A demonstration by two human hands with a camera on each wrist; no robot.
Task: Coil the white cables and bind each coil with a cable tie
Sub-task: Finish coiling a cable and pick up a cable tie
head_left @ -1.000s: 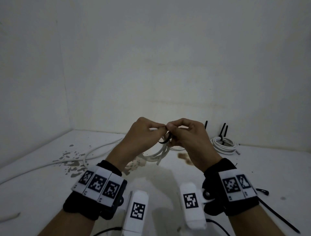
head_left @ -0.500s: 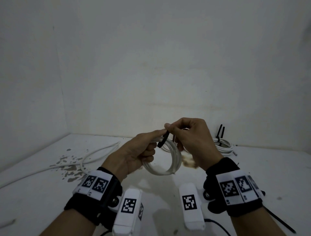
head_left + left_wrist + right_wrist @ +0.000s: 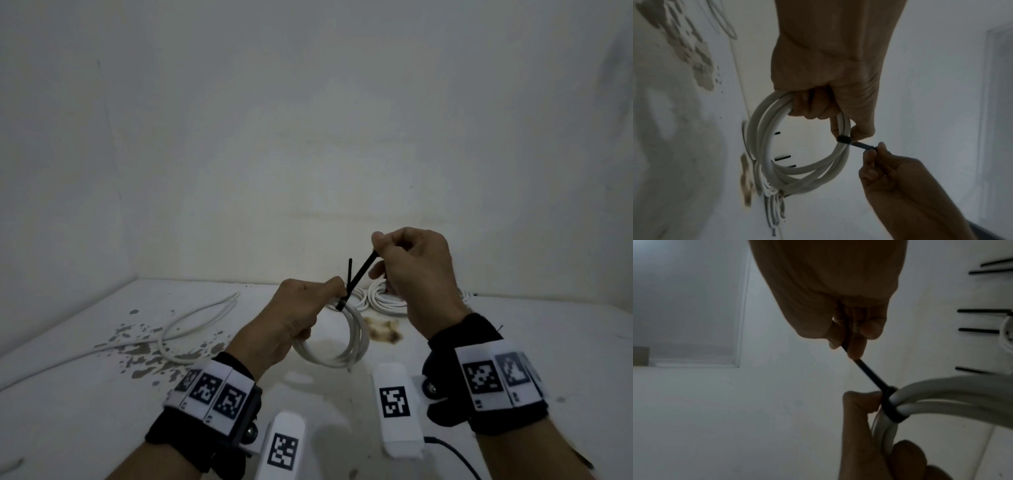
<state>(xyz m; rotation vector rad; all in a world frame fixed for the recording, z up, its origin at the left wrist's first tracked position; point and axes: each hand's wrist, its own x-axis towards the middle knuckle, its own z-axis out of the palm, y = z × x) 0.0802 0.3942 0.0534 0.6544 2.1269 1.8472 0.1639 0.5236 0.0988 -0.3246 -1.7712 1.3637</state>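
Observation:
My left hand (image 3: 301, 315) grips a white cable coil (image 3: 352, 342) held above the table; in the left wrist view its fingers curl round the coil (image 3: 797, 146). A black cable tie (image 3: 356, 281) is looped tight round the coil's top (image 3: 843, 139) (image 3: 890, 405). My right hand (image 3: 404, 260) pinches the tie's tail between thumb and fingers and holds it taut, up and to the right (image 3: 851, 344). The left thumb presses beside the tie's loop.
A loose white cable (image 3: 191, 322) lies across the table's left side over flaked paint patches (image 3: 137, 349). Bound white coils (image 3: 383, 298) with black tie tails lie at the back, behind my hands. A brown stain (image 3: 383, 332) marks the middle. Walls close the left and back.
My right hand has pulled the tie's tail up and to the right, away from the left hand. The tie's loop has drawn tight round the coil. The coil hangs lower from my left hand.

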